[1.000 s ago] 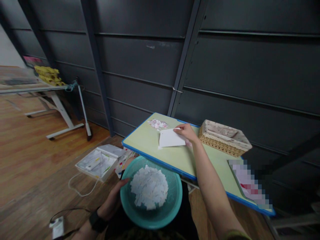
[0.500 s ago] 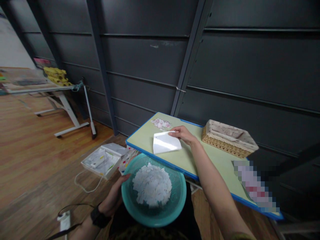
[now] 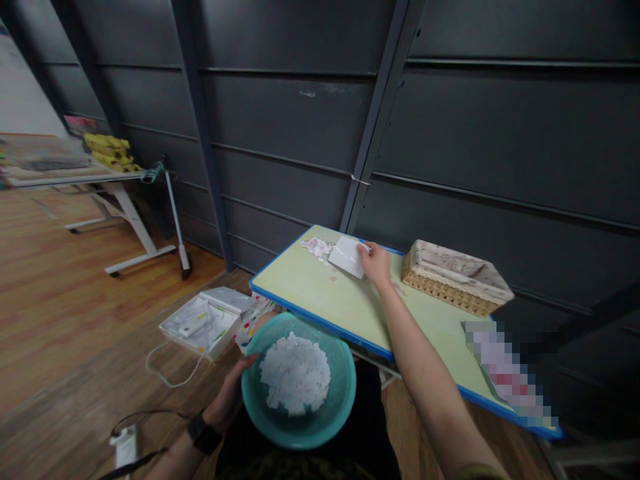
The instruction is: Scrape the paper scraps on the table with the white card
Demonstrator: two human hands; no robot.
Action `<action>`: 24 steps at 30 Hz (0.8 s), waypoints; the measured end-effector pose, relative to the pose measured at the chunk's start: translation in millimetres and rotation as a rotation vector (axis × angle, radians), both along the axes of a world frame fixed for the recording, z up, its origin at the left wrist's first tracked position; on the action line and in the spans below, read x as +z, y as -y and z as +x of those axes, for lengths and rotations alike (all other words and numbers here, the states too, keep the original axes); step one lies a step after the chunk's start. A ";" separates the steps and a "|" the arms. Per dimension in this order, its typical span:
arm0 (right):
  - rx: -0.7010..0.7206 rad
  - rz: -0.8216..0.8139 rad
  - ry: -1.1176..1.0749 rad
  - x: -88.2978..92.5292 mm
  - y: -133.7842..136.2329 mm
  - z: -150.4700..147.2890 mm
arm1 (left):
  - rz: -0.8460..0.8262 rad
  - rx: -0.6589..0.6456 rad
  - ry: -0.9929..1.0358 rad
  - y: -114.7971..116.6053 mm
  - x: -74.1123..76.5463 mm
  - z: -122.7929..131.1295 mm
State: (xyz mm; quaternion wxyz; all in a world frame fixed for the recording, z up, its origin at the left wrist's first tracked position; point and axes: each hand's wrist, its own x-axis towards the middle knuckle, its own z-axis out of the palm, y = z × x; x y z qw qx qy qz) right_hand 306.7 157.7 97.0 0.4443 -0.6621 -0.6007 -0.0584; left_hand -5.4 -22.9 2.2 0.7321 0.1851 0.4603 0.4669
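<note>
— So, nearest first: what sits at the bottom of the frame?

— Teal strainer [image 3: 343,410], bottom centre, white scraps [image 3: 295,373] heaped inside. Left hand [image 3: 231,390] holds its left rim, thumb over the edge, other fingers hidden. Dark watch [image 3: 203,433] on that wrist.

— And the right?

— Right hand [image 3: 376,262], just right of centre, pinching a white card [image 3: 347,257] by its right edge. Card slants over the far part of the bench [image 3: 310,291]; pale green top, blue edging.

— Anything beside the card?

— Small scatter of paper bits [image 3: 317,247] at its left; cannot tell whether they touch. Right of the hand, a cloth-lined wicker basket [image 3: 450,293]. Pixelated item [image 3: 510,377] at lower right, unreadable.

— Floor?

— Open white box [image 3: 200,327], left of centre, contents unclear.

— Farther off?

— Upper left, a yellow stack [image 3: 111,153] on a second bench [image 3: 75,179]. Dark panelled wall [image 3: 290,110] across the top.
</note>
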 end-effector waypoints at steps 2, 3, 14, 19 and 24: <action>0.003 -0.024 0.031 -1.4 -0.6 -2.2 | -0.019 -0.028 0.014 1.0 -5.3 -0.3; 0.002 -0.041 0.039 -1.8 -1.1 -2.3 | -0.035 -0.044 0.016 1.5 -8.7 -0.8; 0.089 -0.057 -0.063 -1.5 -3.2 -0.1 | -0.097 -0.082 0.046 -0.6 -40.8 -7.9; 0.051 -0.021 -0.100 1.4 -2.5 4.5 | -0.076 -0.067 0.014 3.3 -23.4 -2.7; 0.030 0.048 -0.074 -1.2 -2.8 0.4 | -0.078 -0.080 0.053 2.7 -25.2 -1.2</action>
